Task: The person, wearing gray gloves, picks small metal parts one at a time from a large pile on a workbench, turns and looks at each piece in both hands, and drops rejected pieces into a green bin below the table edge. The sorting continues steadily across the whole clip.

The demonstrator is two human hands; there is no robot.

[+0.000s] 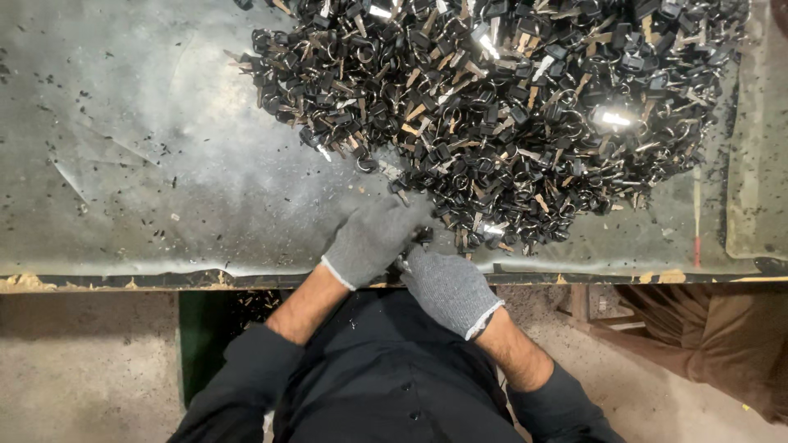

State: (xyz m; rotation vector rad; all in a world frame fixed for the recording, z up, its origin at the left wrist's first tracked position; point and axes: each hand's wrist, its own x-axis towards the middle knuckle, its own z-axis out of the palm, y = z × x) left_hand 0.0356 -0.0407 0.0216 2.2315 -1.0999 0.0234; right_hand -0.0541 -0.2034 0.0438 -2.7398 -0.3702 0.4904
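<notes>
Gloved hands, left hand and right hand closed on small black part, key heap just beyond, metal-topped table

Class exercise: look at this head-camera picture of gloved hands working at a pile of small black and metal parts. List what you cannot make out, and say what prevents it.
- What the left hand and right hand hold: their own gloved fingers cover it.
- Extent of the pile of parts: cut off by the top edge.
- Shape of single parts: too small and tangled.
- Brown cloth at the right: cut off by the frame edge.
- Specks on the table: too small to identify.
</notes>
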